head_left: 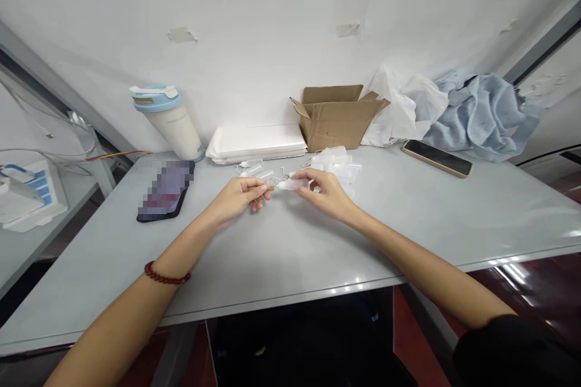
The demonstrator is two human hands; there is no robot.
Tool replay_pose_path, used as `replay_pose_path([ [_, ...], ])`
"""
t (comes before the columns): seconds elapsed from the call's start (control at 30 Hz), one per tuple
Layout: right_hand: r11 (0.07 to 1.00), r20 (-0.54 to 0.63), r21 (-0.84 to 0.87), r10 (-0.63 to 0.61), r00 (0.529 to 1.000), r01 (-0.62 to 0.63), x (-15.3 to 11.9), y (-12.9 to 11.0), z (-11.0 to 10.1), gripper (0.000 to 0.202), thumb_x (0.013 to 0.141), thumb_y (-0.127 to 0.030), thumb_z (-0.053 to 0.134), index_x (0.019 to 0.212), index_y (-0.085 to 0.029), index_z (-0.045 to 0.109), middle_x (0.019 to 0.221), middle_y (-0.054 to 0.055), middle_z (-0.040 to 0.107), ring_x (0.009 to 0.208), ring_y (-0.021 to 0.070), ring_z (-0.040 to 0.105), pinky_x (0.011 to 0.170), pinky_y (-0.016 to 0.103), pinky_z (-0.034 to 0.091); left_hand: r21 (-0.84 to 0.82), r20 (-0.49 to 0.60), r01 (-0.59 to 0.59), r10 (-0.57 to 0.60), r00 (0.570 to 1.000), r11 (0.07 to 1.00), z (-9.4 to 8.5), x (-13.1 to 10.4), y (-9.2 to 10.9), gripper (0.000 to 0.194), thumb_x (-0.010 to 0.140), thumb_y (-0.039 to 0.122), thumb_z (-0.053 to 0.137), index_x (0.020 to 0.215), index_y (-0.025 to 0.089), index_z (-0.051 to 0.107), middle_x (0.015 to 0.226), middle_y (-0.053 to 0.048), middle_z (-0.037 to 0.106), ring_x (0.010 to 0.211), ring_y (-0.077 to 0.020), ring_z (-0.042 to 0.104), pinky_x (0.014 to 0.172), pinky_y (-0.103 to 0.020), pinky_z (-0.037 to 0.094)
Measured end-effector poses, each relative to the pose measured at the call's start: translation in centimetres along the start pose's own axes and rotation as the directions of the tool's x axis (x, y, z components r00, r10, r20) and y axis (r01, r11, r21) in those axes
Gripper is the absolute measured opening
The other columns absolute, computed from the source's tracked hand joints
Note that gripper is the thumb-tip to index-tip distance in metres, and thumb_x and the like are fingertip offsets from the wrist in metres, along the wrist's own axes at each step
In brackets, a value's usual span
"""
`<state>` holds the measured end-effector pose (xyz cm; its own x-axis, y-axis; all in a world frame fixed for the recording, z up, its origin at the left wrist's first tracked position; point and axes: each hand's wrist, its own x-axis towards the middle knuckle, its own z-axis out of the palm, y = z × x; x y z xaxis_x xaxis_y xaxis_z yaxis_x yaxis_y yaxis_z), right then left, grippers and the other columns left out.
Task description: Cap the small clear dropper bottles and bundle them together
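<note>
My right hand (pixel 320 188) is closed around a small translucent plastic bottle (pixel 287 185) with a white tip, which lies level and points left. At that tip my left hand (pixel 249 192) pinches a thin pale strand; its exact kind is too fine to make out. Behind my left hand a few similar bottles (pixel 251 168) lie on the table, with thin curled wires near them. A bigger pile of the same translucent bottles (pixel 333 160) spreads behind and beyond my right hand, partly hidden by it.
Along the wall stand a tumbler (pixel 175 130), a stack of white sheets (pixel 256 142), an open cardboard box (pixel 338 121), a white plastic bag (pixel 399 106) and a blue cloth (pixel 485 115). Phones lie at left (pixel 167 190) and right (pixel 438 157) on the grey table (pixel 290 266).
</note>
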<state>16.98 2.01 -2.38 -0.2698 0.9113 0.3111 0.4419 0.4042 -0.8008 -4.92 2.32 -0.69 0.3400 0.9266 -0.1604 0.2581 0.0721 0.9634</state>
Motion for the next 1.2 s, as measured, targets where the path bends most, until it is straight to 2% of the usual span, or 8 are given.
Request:
replay_pose_path([
  [0.17, 0.999, 0.018, 0.029, 0.018, 1.000, -0.018, -0.02, -0.22, -0.03, 0.022, 0.078, -0.016, 0.059, 0.097, -0.015, 0.069, 0.102, 0.007, 0.072, 0.087, 0.0181, 0.063, 0.066, 0.028, 0.046, -0.052, 0.027, 0.012, -0.011, 1.000, 0.999, 0.14, -0.03, -0.18, 0.024, 0.077, 0.036, 0.067, 0.074, 0.013, 0.066, 0.066, -0.001, 0.060, 0.052, -0.0090, 0.048, 0.054, -0.026, 0.040],
  [0.53, 0.998, 0.030, 0.053, 0.027, 0.999, -0.029, -0.11, -0.46, -0.02, 0.023, 0.077, -0.016, 0.058, 0.097, -0.013, 0.069, 0.098, 0.007, 0.071, 0.078, 0.0149, 0.060, 0.064, 0.026, 0.045, -0.097, 0.026, 0.030, -0.028, 0.999, 0.995, 0.22, -0.02, -0.12, 0.027, 0.074, 0.039, 0.070, 0.077, 0.012, 0.066, 0.070, -0.002, 0.060, 0.053, -0.0096, 0.048, 0.055, -0.026, 0.039],
  [0.97, 0.999, 0.017, 0.023, -0.040, 0.999, 0.039, -0.15, -0.28, -0.06, 0.021, 0.078, -0.017, 0.058, 0.095, -0.015, 0.069, 0.094, 0.006, 0.071, 0.072, 0.0132, 0.058, 0.062, 0.026, 0.045, -0.096, 0.029, 0.025, -0.022, 0.999, 0.995, 0.21, -0.10, -0.04, 0.027, 0.073, 0.040, 0.070, 0.074, 0.013, 0.066, 0.067, -0.002, 0.059, 0.052, -0.0097, 0.047, 0.053, -0.026, 0.039],
  [1.2, 0.996, 0.052, -0.033, -0.082, 0.995, 0.084, -0.29, -0.05, 0.27, 0.024, 0.084, -0.019, 0.056, 0.104, -0.011, 0.067, 0.094, 0.010, 0.069, 0.070, 0.0143, 0.057, 0.064, 0.028, 0.048, -0.097, -0.012, 0.017, -0.018, 1.000, 0.995, 0.38, -0.07, -0.25, 0.024, 0.074, 0.036, 0.070, 0.075, 0.012, 0.066, 0.064, -0.001, 0.059, 0.052, -0.0095, 0.048, 0.053, -0.026, 0.039],
])
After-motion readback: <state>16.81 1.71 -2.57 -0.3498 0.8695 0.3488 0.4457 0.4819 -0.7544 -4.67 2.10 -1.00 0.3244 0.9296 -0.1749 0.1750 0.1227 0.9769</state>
